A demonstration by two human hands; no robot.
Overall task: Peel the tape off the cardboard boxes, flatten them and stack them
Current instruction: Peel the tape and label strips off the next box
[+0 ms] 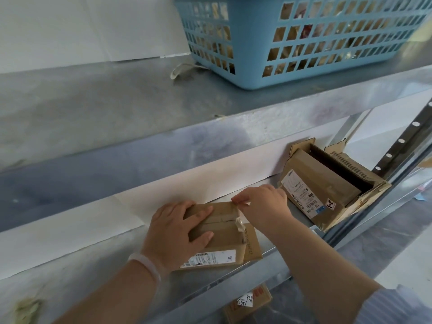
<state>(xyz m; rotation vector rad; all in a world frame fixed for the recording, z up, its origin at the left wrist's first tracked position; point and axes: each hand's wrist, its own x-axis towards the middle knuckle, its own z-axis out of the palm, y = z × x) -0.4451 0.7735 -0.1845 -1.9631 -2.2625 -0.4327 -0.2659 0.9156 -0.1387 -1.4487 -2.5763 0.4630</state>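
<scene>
A small taped cardboard box [230, 239] lies on the middle metal shelf [105, 272]. My left hand [177, 232] presses flat on its top, fingers spread over the flaps. My right hand [261, 202] pinches the clear tape [238, 222] at the box's far right corner; a loose strip of it hangs down the box's right edge. A second, larger cardboard box [322, 190] with open, torn flaps lies on its side to the right on the same shelf.
A blue plastic basket [257, 76] holding scraps stands on the upper shelf, with a stray tape strip [184, 69] beside it. A perforated shelf upright [402, 140] runs at the right. Another cardboard piece [247, 302] with a white label lies below the shelf.
</scene>
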